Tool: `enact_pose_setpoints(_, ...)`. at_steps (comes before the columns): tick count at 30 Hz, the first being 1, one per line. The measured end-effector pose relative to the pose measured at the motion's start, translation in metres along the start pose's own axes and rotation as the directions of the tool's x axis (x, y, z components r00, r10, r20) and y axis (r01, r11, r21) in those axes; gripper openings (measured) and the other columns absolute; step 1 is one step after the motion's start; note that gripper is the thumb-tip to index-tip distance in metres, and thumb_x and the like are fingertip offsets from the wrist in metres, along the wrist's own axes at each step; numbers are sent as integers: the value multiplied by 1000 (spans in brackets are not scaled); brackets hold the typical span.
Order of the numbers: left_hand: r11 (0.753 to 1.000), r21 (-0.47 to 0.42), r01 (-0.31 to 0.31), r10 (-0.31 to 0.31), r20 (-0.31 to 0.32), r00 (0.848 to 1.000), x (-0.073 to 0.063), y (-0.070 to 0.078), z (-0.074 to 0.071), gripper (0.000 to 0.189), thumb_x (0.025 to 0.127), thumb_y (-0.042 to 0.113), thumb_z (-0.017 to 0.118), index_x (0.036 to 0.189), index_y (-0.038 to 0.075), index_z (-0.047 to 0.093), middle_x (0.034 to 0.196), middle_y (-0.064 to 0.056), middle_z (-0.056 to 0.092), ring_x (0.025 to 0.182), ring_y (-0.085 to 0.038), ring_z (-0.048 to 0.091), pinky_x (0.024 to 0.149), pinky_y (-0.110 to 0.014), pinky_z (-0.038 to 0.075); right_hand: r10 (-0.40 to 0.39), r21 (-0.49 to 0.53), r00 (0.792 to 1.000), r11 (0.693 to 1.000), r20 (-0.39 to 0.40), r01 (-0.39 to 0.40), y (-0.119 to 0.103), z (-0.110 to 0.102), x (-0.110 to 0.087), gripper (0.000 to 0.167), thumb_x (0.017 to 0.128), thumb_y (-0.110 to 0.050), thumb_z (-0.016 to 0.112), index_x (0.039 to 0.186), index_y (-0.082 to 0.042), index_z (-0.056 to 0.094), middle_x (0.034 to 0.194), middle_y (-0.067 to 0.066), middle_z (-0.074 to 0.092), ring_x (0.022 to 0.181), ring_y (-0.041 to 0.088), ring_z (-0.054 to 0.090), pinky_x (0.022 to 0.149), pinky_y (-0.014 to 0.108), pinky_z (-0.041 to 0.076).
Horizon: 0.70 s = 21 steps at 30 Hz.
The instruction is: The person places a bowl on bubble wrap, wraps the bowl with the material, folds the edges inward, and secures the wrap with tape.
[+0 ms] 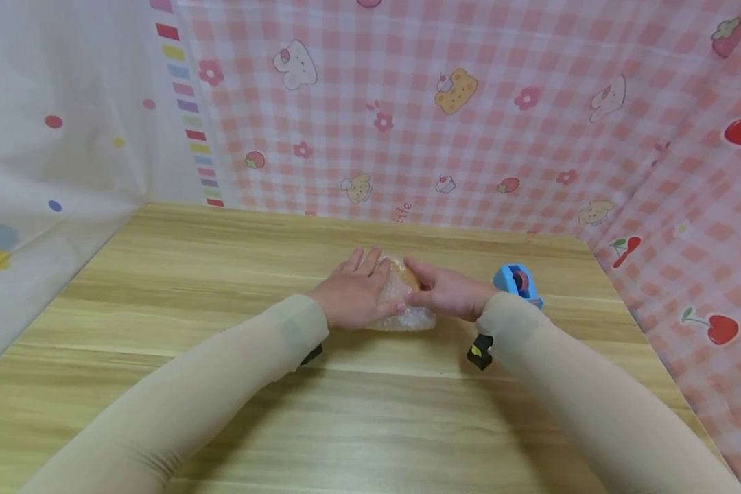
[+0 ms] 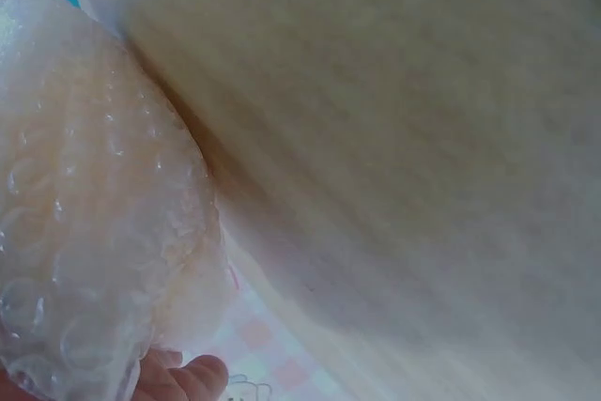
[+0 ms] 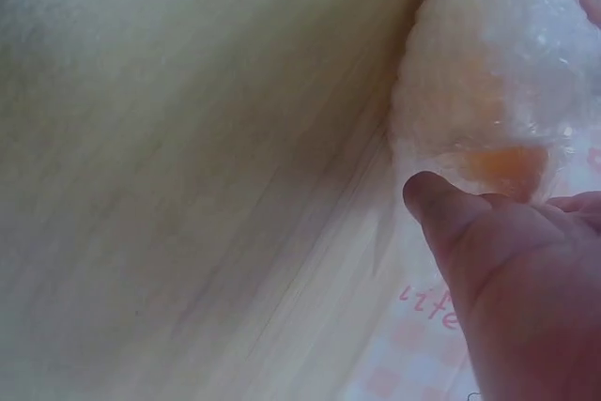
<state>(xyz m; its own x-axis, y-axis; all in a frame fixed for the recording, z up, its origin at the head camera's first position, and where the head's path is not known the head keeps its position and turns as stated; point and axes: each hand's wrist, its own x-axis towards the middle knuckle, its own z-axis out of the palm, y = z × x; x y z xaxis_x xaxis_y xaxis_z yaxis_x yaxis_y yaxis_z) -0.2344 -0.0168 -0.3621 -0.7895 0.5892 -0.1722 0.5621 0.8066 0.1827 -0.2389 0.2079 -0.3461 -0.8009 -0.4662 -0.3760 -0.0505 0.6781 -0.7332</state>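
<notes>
A bundle of bubble wrap (image 1: 401,317) lies on the wooden table between the hands, with something orange (image 3: 512,164) showing through it at the right end. My left hand (image 1: 355,291) rests over the bundle's left side, its fingers straight and spread. From the right, my right hand (image 1: 449,291) touches the other end, thumb and forefinger held apart. In the right wrist view, the right thumb (image 3: 441,208) reaches the wrap's edge. The bubbled side of the wrap (image 2: 89,194) fills the left of the left wrist view, with fingertips (image 2: 202,377) below it.
A blue tape dispenser (image 1: 519,285) stands on the table (image 1: 370,418) just beyond the right wrist. Pink checked cloth (image 1: 407,137) hangs behind the table and along its right side. A white dotted cloth (image 1: 68,137) covers the left.
</notes>
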Motion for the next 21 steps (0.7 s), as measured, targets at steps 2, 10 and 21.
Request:
enact_pose_setpoints(2,1000,9,-13,13,-2,1000,1,0,-1,97,104,76,27,170,6,10,178,-19,-3,164,-43,-2,133,-56,9,0,-13,1000,1000,-5,0,1,0,0,85,107,-31,59,171,-16,6,179,9,10,165,32,9,133,54,12)
enact_pose_setpoints(10,998,37,-48,49,-15,999,4,-3,0,97,104,75,25,169,3,13,177,-22,3,165,-41,3,134,-52,7,12,-100,999,995,-42,-16,1,3,1,74,111,-29,50,172,-20,9,178,8,13,165,31,13,133,54,12)
enact_pose_setpoints(21,999,35,-18,19,-7,1000,5,0,1,96,104,75,25,169,5,12,178,-18,2,165,-41,3,134,-51,9,14,-24,1000,1000,-26,-15,5,3,-2,75,110,-28,50,172,-21,8,179,4,9,166,30,6,133,55,10)
